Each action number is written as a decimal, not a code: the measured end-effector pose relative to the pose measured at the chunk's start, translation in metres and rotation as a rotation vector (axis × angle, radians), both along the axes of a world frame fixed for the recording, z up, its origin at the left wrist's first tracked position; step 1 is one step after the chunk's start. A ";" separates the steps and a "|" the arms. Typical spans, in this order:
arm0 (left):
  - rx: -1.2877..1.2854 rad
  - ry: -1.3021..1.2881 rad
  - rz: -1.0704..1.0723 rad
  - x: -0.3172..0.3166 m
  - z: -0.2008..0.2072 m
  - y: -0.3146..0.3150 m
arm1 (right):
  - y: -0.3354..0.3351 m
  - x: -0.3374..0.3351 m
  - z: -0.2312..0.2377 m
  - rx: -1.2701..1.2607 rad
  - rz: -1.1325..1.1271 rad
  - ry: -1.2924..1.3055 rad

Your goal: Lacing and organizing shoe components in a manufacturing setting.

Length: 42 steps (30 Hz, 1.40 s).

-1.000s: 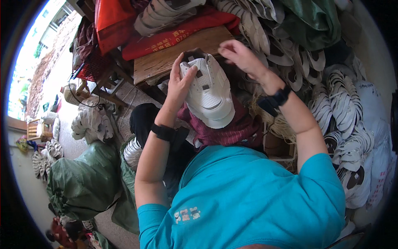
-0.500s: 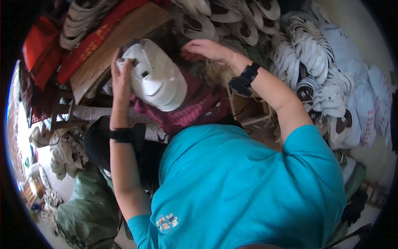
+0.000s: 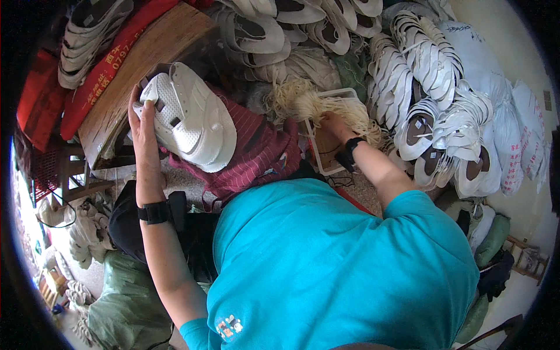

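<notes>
My left hand [image 3: 143, 119] is closed on the rear of a white shoe upper [image 3: 204, 119], thumb on its opening and fingers behind. The upper is mesh with smooth overlays and rounded at the toe; it lies tilted over a maroon striped cloth [image 3: 256, 137] on my lap. My right hand [image 3: 333, 123] reaches down to a bundle of cream laces [image 3: 309, 105] at a white-rimmed open box [image 3: 322, 157]. Its fingers are partly hidden at the laces, so I cannot see whether they grip any.
Stacked white shoe uppers [image 3: 388, 76] are heaped at the far right beside white plastic sacks [image 3: 513, 137]. A wooden board [image 3: 146, 67] and red printed cloth [image 3: 108, 73] stand at the far left. A green sack [image 3: 125, 300] sits at the near left.
My right hand has moved right and down, from the air beside the shoe upper to the laces at the box. My left hand still holds the upper. The view has shifted somewhat.
</notes>
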<state>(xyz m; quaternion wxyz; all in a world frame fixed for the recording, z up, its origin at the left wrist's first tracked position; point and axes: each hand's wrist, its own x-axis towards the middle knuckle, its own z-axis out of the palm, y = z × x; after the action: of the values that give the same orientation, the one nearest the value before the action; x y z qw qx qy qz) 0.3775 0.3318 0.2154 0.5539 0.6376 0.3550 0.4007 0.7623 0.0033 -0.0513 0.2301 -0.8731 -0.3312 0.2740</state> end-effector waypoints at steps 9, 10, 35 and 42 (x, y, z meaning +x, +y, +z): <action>0.012 0.054 -0.022 0.002 0.009 -0.005 | 0.021 0.000 0.006 -0.252 0.106 -0.125; 0.014 0.056 -0.012 0.002 0.008 -0.006 | 0.021 -0.002 0.014 -0.268 0.130 -0.205; -0.488 -0.167 -0.760 0.037 0.098 -0.107 | 0.134 -0.150 0.372 0.615 0.780 0.296; -0.405 0.074 -0.497 -0.035 0.078 -0.100 | 0.161 -0.089 0.365 0.614 0.433 0.146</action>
<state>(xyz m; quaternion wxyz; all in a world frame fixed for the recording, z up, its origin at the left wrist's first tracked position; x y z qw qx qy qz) 0.3421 0.2320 0.2935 0.7371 0.5959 0.2809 0.1509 0.6733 0.1644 0.3135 0.4409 -0.6516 -0.5572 0.2658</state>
